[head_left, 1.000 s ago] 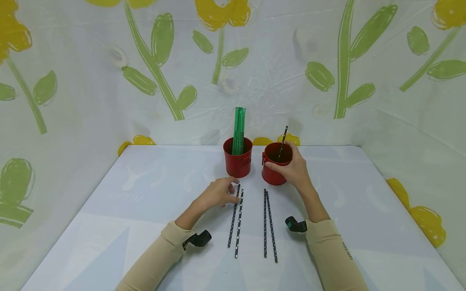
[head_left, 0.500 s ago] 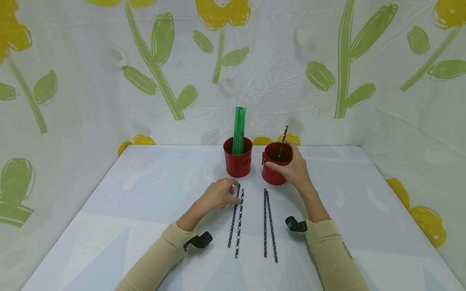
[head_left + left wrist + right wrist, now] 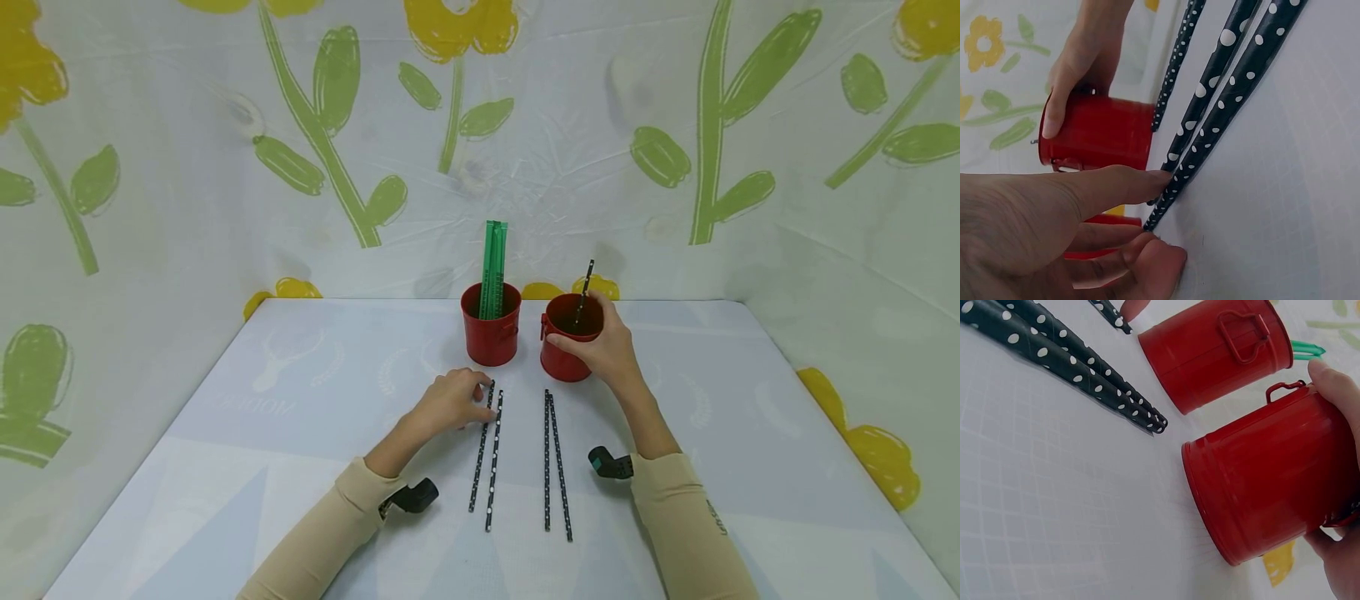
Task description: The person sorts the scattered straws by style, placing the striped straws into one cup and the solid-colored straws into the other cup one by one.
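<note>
Your left hand sits at centre frame of the head view, fingers curled and pinching the far tip of the left pair of dotted straws; thumb and forefinger close on the tips against the worktop. Your right hand wraps the right red bucket, fingers round its rim and wall, with one dotted straw standing inside. Just left of it, near but apart, the left red bucket holds upright green straws. A second pair of dotted straws lies between your forearms, parallel to the first pair and a little apart. Open worktop runs to the left and right edges of the frame and toward the bottom. Behind and at both sides, a white sheet printed with yellow flowers and green stems closes the space.
</note>
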The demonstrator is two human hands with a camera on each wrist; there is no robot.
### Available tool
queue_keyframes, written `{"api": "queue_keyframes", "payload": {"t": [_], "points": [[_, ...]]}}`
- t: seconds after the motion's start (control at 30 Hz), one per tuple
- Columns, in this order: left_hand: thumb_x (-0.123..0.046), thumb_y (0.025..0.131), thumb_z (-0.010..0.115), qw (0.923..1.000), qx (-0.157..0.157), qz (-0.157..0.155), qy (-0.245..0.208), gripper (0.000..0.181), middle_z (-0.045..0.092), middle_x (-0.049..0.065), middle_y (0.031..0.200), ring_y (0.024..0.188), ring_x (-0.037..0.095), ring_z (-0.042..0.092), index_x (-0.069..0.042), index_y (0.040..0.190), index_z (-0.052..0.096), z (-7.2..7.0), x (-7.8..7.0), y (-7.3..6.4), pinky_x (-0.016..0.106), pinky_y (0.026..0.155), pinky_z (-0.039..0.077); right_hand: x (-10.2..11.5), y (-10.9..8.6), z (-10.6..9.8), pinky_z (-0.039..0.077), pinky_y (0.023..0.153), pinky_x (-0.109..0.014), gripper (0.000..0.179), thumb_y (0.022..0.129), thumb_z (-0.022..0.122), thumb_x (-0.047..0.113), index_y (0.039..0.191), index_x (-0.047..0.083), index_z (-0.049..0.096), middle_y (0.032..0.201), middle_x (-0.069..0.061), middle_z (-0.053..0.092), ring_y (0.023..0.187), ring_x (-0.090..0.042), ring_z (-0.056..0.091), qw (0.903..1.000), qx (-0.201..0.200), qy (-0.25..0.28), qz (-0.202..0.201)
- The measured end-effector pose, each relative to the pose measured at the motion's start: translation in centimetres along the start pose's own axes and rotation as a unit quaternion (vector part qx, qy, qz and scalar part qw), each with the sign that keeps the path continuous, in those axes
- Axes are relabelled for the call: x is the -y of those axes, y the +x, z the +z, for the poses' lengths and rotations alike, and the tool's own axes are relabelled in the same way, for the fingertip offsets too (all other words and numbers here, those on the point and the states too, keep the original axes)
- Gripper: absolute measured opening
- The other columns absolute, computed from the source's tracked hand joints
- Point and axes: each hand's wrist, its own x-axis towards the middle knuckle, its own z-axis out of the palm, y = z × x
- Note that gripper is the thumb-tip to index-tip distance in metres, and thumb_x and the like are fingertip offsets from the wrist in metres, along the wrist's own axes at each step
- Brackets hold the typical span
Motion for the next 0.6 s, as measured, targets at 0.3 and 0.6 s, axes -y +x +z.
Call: {"api": "queue_keyframes", "payload": {"t": [0.3,0.6], "points": [[-0.020,0.080,0.081,0.9995,0.010,-0.010,-0.029,0.052,0.061,0.004,0.085,0.049,0.013,0.060,-0.004,0.125,0.063,0.02,0.04,-0.06,0.023,0.050,0.052,0.06,0.01,-0.03,0.054,0.094,-0.054,0.095,0.076,0.083,0.037,0.151,0.014,0.029,0.144,-0.013,0.049,0.133,-0.032,0.045,1.0000,0.000,0.004,0.000],[-0.017,0.082,0.079,0.9985,0.020,-0.018,-0.047,0.052,0.060,0.005,0.082,0.050,0.014,0.063,-0.003,0.128,0.061,0.00,0.00,-0.14,0.022,0.049,0.053,0.01,0.00,0.00,0.054,0.094,-0.054,0.095,0.077,0.083,0.038,0.151,0.014,0.029,0.144,-0.013,0.049,0.133,-0.032,0.046,1.0000,0.002,0.001,0.001]]}}
